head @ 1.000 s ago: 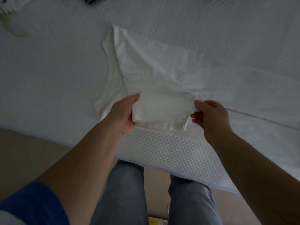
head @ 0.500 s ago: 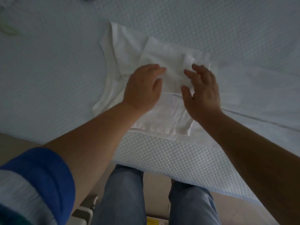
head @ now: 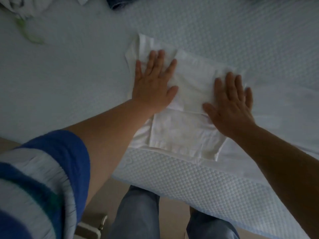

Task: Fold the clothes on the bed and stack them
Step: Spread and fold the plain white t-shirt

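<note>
A white garment [head: 183, 128] lies folded into a narrow band near the front edge of the bed [head: 77, 83]. Its folded-over end lies flat on top, between my hands. My left hand [head: 153, 83] presses flat on the garment's left part with fingers spread and straight. On the right part, my right hand [head: 231, 104] lies flat too, its palm down and fingers straight. Neither hand grips the cloth.
A dark blue garment [head: 119, 3] lies at the far edge of the view. A white crumpled cloth [head: 22, 6] with a green strap [head: 25, 33] sits at the far left. The bed's quilted side [head: 198, 180] is just in front of my legs.
My hands carried the garment's near end up and over onto the rest, let it go, then moved apart and flattened on the fold.
</note>
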Demonstrator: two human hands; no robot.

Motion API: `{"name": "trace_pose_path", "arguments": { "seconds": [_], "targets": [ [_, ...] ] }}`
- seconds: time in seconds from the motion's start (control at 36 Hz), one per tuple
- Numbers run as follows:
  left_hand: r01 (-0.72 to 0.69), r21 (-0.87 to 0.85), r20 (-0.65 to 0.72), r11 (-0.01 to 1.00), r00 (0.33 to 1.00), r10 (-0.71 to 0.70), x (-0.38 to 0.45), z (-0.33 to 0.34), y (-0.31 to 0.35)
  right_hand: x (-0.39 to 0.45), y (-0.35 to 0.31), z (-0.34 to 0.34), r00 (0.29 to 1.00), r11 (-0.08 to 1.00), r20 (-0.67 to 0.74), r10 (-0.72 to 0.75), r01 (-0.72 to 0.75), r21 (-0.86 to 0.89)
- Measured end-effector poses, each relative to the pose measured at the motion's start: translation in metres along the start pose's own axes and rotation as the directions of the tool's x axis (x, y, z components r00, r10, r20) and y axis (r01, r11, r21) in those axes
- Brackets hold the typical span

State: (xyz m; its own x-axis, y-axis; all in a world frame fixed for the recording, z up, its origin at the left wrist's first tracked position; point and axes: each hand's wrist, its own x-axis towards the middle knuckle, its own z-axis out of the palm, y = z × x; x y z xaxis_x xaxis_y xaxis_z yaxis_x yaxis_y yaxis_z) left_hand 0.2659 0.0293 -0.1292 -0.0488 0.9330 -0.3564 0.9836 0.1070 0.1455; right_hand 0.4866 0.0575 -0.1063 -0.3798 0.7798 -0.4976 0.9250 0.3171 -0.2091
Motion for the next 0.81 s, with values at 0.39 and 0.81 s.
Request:
{"name": "trace_pose_path", "arguments": {
  "seconds": [0.39, 0.81],
  "targets": [
    [0.14, -0.124, -0.051, 0.982, 0.988, -0.147, 0.026, -0.023, -0.061, -0.001, -0.025, -0.007, 0.996, 0.999, -0.081, -0.045, 0.046, 0.014],
    [0.748, -0.526, 0.293, 0.405, 0.606, -0.74, -0.169, 0.002, -0.064, -0.052, -0.114, 0.016, 0.943, 0.965, 0.222, -0.25, 0.261, -0.023]
  ]
}}
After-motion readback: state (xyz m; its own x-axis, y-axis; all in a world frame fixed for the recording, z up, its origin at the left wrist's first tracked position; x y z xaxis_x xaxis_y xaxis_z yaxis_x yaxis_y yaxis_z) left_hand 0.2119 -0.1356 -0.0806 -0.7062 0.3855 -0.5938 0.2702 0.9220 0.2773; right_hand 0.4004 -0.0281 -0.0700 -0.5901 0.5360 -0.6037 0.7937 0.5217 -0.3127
